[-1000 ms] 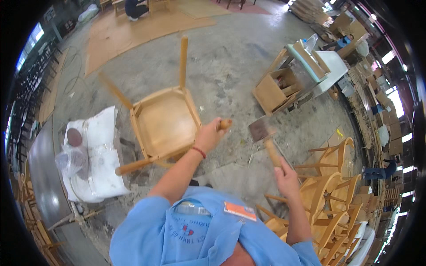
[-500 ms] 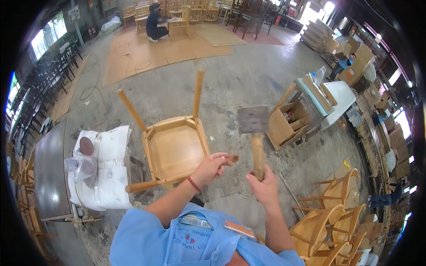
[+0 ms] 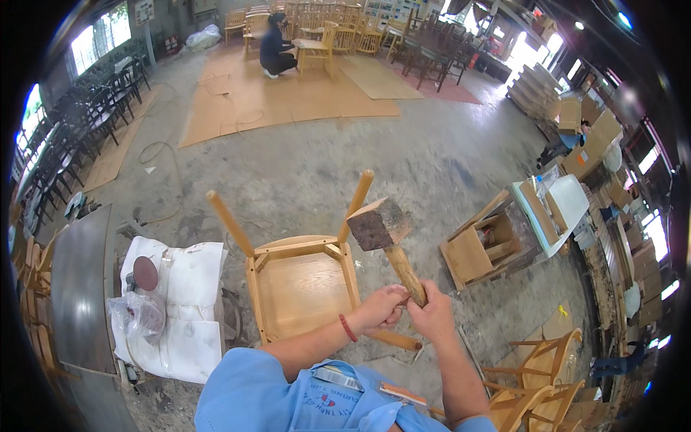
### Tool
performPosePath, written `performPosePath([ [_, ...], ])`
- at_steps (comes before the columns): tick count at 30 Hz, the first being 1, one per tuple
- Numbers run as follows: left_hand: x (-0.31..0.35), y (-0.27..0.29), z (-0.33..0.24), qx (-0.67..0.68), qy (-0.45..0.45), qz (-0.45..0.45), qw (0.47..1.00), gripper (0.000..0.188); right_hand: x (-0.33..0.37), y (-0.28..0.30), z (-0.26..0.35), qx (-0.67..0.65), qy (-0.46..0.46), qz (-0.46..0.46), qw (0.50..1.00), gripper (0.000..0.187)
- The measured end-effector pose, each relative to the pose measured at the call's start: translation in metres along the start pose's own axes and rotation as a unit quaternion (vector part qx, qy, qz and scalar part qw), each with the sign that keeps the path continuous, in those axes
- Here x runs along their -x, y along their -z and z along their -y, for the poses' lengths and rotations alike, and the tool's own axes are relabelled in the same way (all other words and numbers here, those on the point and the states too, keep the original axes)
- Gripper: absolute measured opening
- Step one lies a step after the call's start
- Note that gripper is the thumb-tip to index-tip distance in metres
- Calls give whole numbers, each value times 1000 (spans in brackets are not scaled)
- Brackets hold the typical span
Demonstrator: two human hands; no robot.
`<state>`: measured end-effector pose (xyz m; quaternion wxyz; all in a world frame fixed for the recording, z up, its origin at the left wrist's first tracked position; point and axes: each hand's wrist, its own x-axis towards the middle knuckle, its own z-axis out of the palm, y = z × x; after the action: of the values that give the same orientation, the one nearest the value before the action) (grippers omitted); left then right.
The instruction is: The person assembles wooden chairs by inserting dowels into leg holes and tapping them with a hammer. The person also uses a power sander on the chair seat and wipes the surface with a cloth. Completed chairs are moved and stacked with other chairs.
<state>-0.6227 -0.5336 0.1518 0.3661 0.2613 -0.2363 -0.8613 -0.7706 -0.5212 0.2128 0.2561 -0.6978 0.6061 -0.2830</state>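
Observation:
My right hand (image 3: 432,314) is closed round the handle of a wooden mallet (image 3: 380,225), whose blocky, worn head points up and away. My left hand (image 3: 383,308) is closed, its curled fingertips right beside the handle and my right thumb; whatever they pinch is hidden. Under both hands lies an upturned wooden chair (image 3: 306,288), its seat underside facing up. Its far-left leg (image 3: 230,223) and far-right leg (image 3: 357,205) stick up. Another leg (image 3: 400,340) passes below my left hand, apart from the mallet. My left forearm covers the chair's near edge.
At the left stands a padded white bench (image 3: 191,309) with a round disc (image 3: 145,273) and a plastic bag. An open box (image 3: 468,255) sits by a table to the right. Wooden chairs (image 3: 536,367) stand near right. A person (image 3: 277,47) crouches far off; another carries a carton (image 3: 569,115).
My left hand has moved from the chair leg to beside the mallet handle. The mallet has tilted leftward, its head nearer the far-right leg. The view has shifted, and the far-right worker now holds a carton.

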Motion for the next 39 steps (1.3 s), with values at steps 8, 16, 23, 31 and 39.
performPosePath([
  [8,-14,33,-18,113,74,2,991,12,-37,-8,-5,115,24,67,991,35],
  [16,-41,80,-60,-140,-48,-121,981,20,-62,-19,-11,111,4,29,993,39],
  [23,-123,125,-218,-393,-274,-219,850,27,-105,10,-9,-236,-127,-11,963,41],
  [31,-151,149,-230,-228,-140,-50,962,27,-111,9,-1,-349,-145,50,924,40],
  [39,-153,150,-230,-239,-136,-61,959,26,-121,-2,2,-299,-161,54,939,38],
])
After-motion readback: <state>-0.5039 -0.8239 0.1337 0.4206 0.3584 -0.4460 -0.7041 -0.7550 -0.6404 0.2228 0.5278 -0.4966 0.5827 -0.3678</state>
